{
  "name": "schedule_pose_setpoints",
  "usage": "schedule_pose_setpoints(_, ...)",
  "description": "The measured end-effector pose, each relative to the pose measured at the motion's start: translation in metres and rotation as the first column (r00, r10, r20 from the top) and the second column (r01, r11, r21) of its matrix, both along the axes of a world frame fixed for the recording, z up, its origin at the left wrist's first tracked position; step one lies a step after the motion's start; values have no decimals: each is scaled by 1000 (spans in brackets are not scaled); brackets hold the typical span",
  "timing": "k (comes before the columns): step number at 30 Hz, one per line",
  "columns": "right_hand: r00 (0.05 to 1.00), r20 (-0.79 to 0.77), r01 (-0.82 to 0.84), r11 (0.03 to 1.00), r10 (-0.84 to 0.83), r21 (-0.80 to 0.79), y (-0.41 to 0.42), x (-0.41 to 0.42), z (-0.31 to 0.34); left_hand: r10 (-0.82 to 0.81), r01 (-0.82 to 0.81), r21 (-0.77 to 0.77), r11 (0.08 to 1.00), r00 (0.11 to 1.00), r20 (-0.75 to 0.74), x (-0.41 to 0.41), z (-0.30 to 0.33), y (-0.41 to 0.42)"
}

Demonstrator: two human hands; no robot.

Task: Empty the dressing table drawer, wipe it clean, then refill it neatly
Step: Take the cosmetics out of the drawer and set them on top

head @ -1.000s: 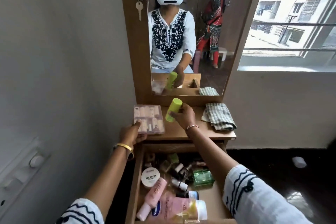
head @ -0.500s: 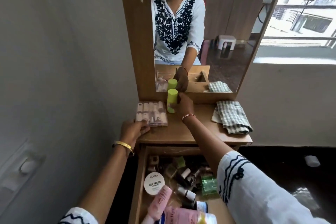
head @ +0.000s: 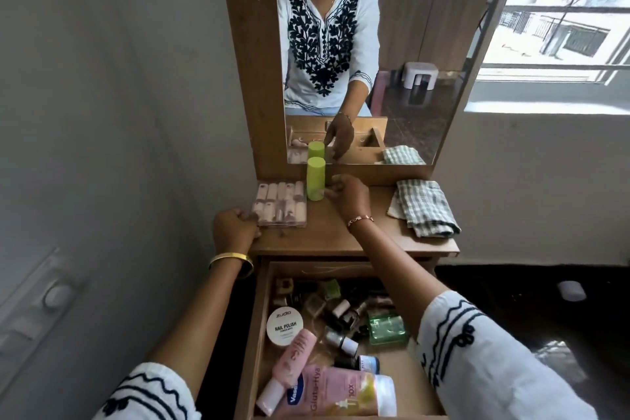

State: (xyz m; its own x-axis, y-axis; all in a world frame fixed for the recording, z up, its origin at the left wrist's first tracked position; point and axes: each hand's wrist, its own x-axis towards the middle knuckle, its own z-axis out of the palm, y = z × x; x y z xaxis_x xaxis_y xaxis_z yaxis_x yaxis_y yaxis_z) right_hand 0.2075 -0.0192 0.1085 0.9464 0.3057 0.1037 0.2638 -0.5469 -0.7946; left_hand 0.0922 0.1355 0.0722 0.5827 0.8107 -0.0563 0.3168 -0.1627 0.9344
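Emptying has barely begun; the drawer [head: 341, 344], low in frame, is crowded; on the bench [head: 341, 235], the right hand [head: 351, 196] pinches the upright green bottle [head: 316, 178]; the left hand [head: 235, 230] grips the nail kit [head: 281, 203]; wiping and refilling remain.

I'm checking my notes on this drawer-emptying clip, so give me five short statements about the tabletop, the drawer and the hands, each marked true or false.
1. The lime-green cylindrical bottle stands upright on the wooden tabletop. True.
2. The checked folded cloth lies inside the open wooden drawer. False: it lies on the tabletop's right side.
3. The left hand touches the clear plastic case of small tubes. True.
4. The drawer has been emptied. False: a white round nail polish remover tub, a green clear bottle and other bottles lie in it.
5. The right hand lifts the green bottle high in the air. False: the bottle rests on the tabletop, fingertips beside it.
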Motion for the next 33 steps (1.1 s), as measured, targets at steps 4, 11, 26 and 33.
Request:
schedule_pose_setpoints(4,997,28,66,994,-68,90,-21,-28,2,34,-43,87,995,995,96,-18,2,-23)
schedule_pose_setpoints(11,995,-60,86,979,-76,185,-74,-93,-30,-39,39,1,999,984,175,-65,-9,-92)
schedule_pose_setpoints(26,968,-217,-223,842,129,-491,-119,-158,-95,-165,186,176,967,978,-124,-118,-50,-146)
schedule_pose_setpoints(33,974,-202,-197,832,105,-519,-120,-156,-96,-189,328,258,909,875,-446,-120,-58,-144)
